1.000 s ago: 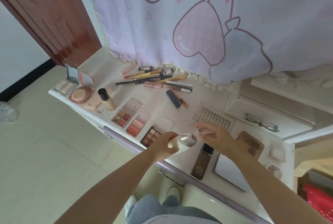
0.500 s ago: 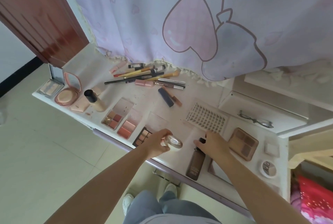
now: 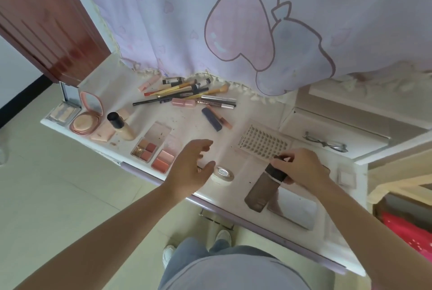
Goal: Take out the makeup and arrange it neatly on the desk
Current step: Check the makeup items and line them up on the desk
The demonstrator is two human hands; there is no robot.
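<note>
your right hand (image 3: 301, 168) grips the dark bottle (image 3: 265, 187) by its cap, apparently lifted off the desk (image 3: 187, 126). your left hand (image 3: 189, 167) hovers relaxed, holding nothing, just beside the jar (image 3: 222, 174).

A single head-worn wide-angle view looks steeply down from above the table's (image 3: 233, 126) near edge, facing its far edge, where a curtain (image 3: 210, 21) hangs. It sits close enough that both forearms reach in from below, and floor (image 3: 46, 196) shows past the left edge.
</note>
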